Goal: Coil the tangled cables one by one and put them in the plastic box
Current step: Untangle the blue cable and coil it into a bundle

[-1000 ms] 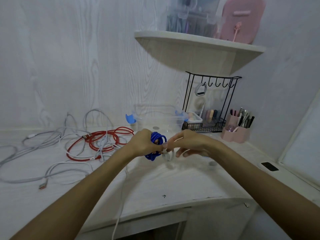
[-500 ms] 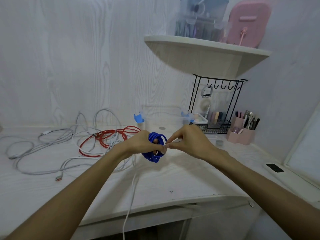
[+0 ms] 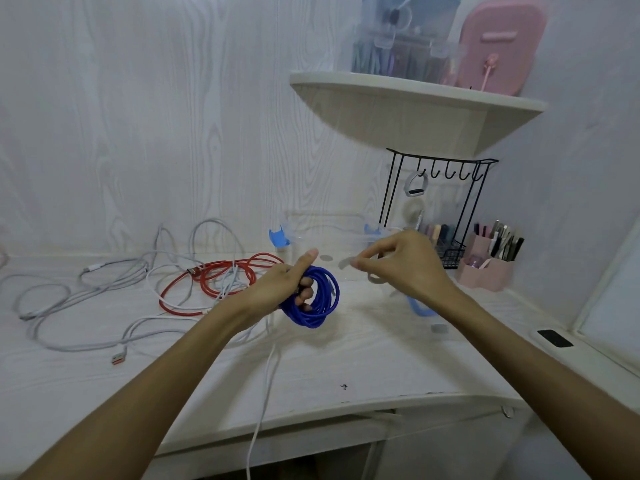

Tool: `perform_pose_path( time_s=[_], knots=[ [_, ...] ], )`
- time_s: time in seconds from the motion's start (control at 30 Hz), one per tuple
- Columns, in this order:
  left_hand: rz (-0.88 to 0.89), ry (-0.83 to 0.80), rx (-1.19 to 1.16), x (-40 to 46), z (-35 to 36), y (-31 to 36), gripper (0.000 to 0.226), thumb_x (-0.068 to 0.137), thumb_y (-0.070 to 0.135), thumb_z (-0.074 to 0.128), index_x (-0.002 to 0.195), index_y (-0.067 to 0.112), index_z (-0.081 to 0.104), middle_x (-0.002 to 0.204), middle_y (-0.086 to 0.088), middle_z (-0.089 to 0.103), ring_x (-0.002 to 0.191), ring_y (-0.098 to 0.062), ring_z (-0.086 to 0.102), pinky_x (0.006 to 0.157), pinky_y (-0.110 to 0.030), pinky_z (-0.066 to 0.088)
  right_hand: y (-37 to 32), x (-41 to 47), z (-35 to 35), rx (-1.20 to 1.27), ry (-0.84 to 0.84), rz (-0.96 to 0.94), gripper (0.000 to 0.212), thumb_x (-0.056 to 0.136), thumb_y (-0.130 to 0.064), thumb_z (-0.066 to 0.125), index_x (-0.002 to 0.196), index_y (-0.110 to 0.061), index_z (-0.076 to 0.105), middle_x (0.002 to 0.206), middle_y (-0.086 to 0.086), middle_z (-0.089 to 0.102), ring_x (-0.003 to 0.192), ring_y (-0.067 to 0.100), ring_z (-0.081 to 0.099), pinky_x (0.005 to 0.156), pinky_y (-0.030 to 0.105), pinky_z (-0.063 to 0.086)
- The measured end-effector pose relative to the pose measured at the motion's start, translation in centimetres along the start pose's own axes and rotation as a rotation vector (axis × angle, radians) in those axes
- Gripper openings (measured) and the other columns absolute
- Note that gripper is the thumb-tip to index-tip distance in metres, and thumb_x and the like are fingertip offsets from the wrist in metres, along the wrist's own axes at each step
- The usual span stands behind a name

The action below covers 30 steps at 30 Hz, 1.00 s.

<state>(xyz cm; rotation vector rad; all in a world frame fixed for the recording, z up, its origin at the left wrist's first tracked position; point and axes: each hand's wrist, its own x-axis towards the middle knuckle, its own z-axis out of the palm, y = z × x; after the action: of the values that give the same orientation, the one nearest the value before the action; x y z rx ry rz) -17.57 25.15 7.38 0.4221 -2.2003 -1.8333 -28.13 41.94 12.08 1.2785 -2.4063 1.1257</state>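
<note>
- One blue cable (image 3: 317,299) is coiled, gripped by the left hand (image 3: 277,289); not yet boxed.
- Right hand (image 3: 401,263) hangs loosely curled, empty.
- Red cable (image 3: 221,282) and white cables (image 3: 104,292) lie tangled on the desk (image 3: 346,358).

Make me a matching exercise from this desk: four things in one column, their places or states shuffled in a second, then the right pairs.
Things:
1. blue cable
2. red cable
3. pen holder
4. pink case

Places or states:
A. on the shelf
B. coiled, in the left hand
C. loose on the desk, among white cables
D. on the desk beside the wire rack

Pairs: 1-B, 2-C, 3-D, 4-A
</note>
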Motion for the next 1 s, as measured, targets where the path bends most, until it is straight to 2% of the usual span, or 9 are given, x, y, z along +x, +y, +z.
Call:
perform_pose_path(
  time_s=[0.07, 0.13, 0.27, 0.37, 0.43, 0.57, 0.63, 0.8, 1.0],
  knots=[
    [-0.009, -0.043, -0.197, -0.2, 0.1, 0.3, 0.049, 0.097, 0.043, 0.042, 0.056, 0.016, 0.033, 0.045, 0.001, 0.036, 0.039, -0.011, 0.035, 0.054, -0.024, 0.050, 0.0, 0.1, 0.0, -0.030, 0.053, 0.013, 0.016, 0.075, -0.036, 0.075, 0.061, -0.035, 0.068, 0.053, -0.006, 0.066, 0.049, 0.000, 0.063, 0.053, 0.028, 0.051],
    [-0.006, -0.121, -0.281, -0.4, 0.1, 0.6, 0.049, 0.099, 0.036, 0.038, 0.054, 0.018, 0.031, 0.044, 0.002, 0.032, 0.039, -0.011, 0.029, 0.053, -0.023, 0.050, -0.1, 0.1, 0.6, -0.067, 0.033, 0.023, 0.011, 0.078, -0.034, 0.074, 0.067, -0.030, 0.072, 0.051, -0.009, 0.065, 0.055, 0.004, 0.067, 0.049, 0.024, 0.048],
    [0.030, -0.296, -0.185, -1.0, -0.4, 0.9, 0.055, 0.100, 0.037, 0.032, 0.046, 0.025, 0.035, 0.044, 0.004, 0.032, 0.042, -0.009, 0.028, 0.062, -0.022, 0.052, -0.3, 0.3, 1.7, -0.066, -0.022, 0.016, 0.009, 0.077, -0.033, 0.075, 0.070, -0.026, 0.075, 0.033, -0.015, 0.049, 0.055, 0.006, 0.066, 0.046, 0.018, 0.034],
    [0.025, -0.377, -0.096, -1.4, -1.0, 0.9, 0.053, 0.100, 0.039, 0.031, 0.049, 0.026, 0.034, 0.047, 0.006, 0.033, 0.046, -0.010, 0.028, 0.068, -0.022, 0.051, -0.8, 0.8, 1.7, 0.010, -0.217, 0.013, 0.007, 0.076, -0.028, 0.076, 0.071, -0.023, 0.076, 0.039, -0.012, 0.054, 0.045, -0.009, 0.053, 0.052, 0.019, 0.041],
    [0.006, -0.422, -0.061, -1.6, -1.4, 0.9, 0.052, 0.100, 0.040, 0.031, 0.050, 0.025, 0.034, 0.047, 0.006, 0.033, 0.047, -0.011, 0.027, 0.069, -0.022, 0.051, -1.1, 0.9, 1.3, 0.095, -0.406, 0.038, 0.008, 0.077, -0.021, 0.074, 0.071, -0.025, 0.077, 0.046, -0.007, 0.056, 0.044, -0.003, 0.045, 0.056, 0.022, 0.040],
    [-0.059, -0.490, -0.010, -1.8, -2.0, 1.1, 0.051, 0.098, 0.042, 0.030, 0.051, 0.023, 0.032, 0.047, 0.006, 0.031, 0.045, -0.009, 0.027, 0.065, -0.019, 0.049, -0.9, 1.4, 0.2, 0.193, -0.691, 0.088, 0.005, 0.079, -0.030, 0.072, 0.078, -0.032, 0.077, 0.069, -0.010, 0.068, 0.060, -0.007, 0.051, 0.052, 0.008, 0.037],
    [-0.098, -0.503, 0.012, -1.9, -2.4, 1.1, 0.053, 0.097, 0.045, 0.032, 0.049, 0.023, 0.033, 0.046, 0.006, 0.031, 0.043, -0.008, 0.028, 0.063, -0.017, 0.048, -0.5, 1.5, 0.1, 0.226, -0.794, 0.101, 0.008, 0.081, -0.036, 0.070, 0.086, -0.035, 0.077, 0.070, -0.012, 0.065, 0.063, -0.004, 0.049, 0.055, 0.011, 0.037],
    [-0.142, -0.524, 0.016, -2.3, -2.8, 1.3, 0.052, 0.085, 0.054, 0.045, 0.045, 0.023, 0.032, 0.043, 0.006, 0.030, 0.040, -0.007, 0.027, 0.054, -0.014, 0.045, 0.2, 1.5, 0.6, 0.395, -0.909, 0.149, 0.018, 0.082, -0.034, 0.068, 0.097, -0.026, 0.076, 0.068, -0.010, 0.058, 0.063, 0.003, 0.042, 0.060, 0.016, 0.035],
    [-0.142, -0.560, 0.034, -2.4, -3.2, 1.3, 0.049, 0.085, 0.050, 0.042, 0.044, 0.024, 0.034, 0.043, 0.008, 0.033, 0.041, -0.006, 0.028, 0.051, -0.013, 0.040, 0.8, 1.4, 0.6, 0.519, -0.946, 0.176, 0.024, 0.079, -0.028, 0.066, 0.098, -0.017, 0.075, 0.066, -0.007, 0.060, 0.060, 0.004, 0.044, 0.058, 0.017, 0.035]
  ],
)
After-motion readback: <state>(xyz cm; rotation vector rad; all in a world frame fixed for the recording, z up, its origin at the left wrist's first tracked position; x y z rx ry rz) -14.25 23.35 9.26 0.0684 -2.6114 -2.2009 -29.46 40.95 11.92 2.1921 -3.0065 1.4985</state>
